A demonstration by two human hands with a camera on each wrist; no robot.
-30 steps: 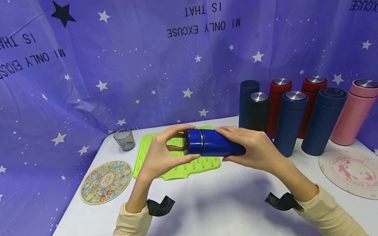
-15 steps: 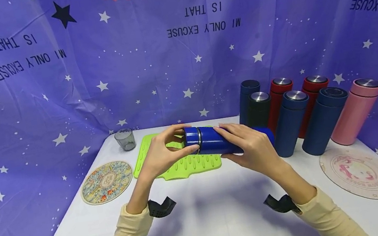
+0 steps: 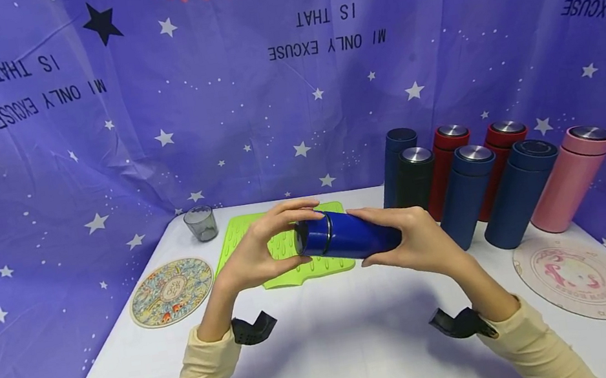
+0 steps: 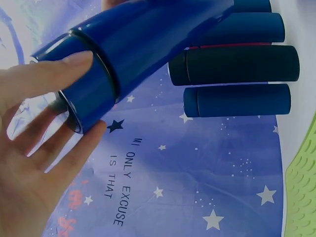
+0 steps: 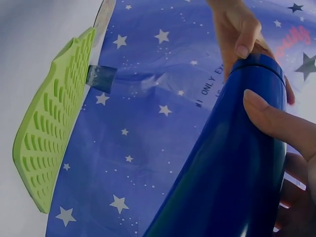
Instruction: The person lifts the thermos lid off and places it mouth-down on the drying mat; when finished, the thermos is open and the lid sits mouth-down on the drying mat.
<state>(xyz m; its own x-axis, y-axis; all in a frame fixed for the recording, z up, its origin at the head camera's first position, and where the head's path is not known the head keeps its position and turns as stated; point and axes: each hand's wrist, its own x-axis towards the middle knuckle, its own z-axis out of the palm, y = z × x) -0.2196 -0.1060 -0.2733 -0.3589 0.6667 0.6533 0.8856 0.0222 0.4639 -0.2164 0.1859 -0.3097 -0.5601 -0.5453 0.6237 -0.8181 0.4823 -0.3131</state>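
A glossy blue thermos bottle (image 3: 365, 236) is held up over the table, lying nearly level with its lid end to the left. My left hand (image 3: 251, 254) pinches the lid (image 3: 317, 237), its thumb (image 4: 47, 74) on one side and fingers on the other. My right hand (image 3: 422, 240) grips the body, thumb and fingers on opposite sides, as the right wrist view also shows. A thin dark and silver ring marks the seam between lid and body. From the head view, the bottle's base is hidden behind the right hand.
Behind the bottle lies a green ridged mat (image 3: 244, 227). A grey glass (image 3: 200, 224) and a patterned round mat (image 3: 171, 292) are at left. Several upright thermos bottles (image 3: 469, 197) crowd the right, beside a pink round mat (image 3: 578, 278). A purple star-print cloth (image 3: 242, 93) hangs behind.
The bottle has tilted, its right end dropping and its lid end turning a little toward the camera. My left fingers and thumb have shifted round the lid, while the right hand keeps its grip.
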